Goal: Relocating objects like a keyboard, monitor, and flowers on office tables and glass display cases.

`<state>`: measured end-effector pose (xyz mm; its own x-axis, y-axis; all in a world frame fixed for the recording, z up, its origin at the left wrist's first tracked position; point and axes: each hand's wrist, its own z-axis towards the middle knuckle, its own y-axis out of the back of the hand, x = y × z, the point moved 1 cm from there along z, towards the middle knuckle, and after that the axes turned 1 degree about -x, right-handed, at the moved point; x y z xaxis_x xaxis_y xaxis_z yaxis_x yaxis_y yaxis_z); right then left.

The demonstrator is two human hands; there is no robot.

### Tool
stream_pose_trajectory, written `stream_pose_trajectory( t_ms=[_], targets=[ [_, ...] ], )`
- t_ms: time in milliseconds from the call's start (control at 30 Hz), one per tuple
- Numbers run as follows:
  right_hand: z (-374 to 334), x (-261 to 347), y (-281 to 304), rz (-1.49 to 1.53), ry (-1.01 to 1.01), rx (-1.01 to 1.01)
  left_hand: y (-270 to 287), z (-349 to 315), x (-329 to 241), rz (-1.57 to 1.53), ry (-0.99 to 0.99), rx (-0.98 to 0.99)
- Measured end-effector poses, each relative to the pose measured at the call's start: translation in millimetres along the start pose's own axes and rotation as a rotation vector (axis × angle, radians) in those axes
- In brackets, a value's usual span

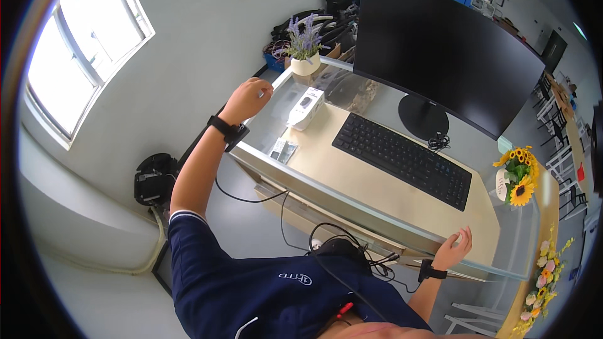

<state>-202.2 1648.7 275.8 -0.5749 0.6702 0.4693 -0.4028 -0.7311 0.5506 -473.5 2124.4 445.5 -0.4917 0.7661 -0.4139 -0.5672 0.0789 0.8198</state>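
My left hand [247,98] is raised over the left edge of the glass-topped desk [270,118], its fingers curled. A small greyish bit shows between thumb and fingers, too small to name. Nearest to it stand a white box [306,108] with a dark device pictured on it and a small flat packet [283,150]. My right hand [453,249] rests at the desk's front right edge, fingers stretched out with nothing in them. Between the hands lies a black keyboard [402,160]. Both wrists wear black bands.
A black monitor [443,47] stands behind the keyboard, a coiled cable [439,142] by its base. Lavender in a white pot [305,64] is at the back left, sunflowers in a white pot [501,185] at the right. Black cables [339,232] hang near my lap.
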Motion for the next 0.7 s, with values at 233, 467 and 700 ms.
stream_pose_trajectory(
  t_ms=[233,467,700],
  targets=[
    [1.7,1.2,-8.8,-0.116,-0.052,-0.027,-129.6,130.1,102.0,0.402,-0.008,0.117],
    [1.8,0.6,-11.9,-0.136,-0.088,-0.017,-171.8,175.8,128.7,0.285,0.091,-0.025],
    [3.2,2.0,-12.1,-0.147,-0.115,0.013,-170.5,193.1,142.7,0.182,0.05,0.069]
  ],
)
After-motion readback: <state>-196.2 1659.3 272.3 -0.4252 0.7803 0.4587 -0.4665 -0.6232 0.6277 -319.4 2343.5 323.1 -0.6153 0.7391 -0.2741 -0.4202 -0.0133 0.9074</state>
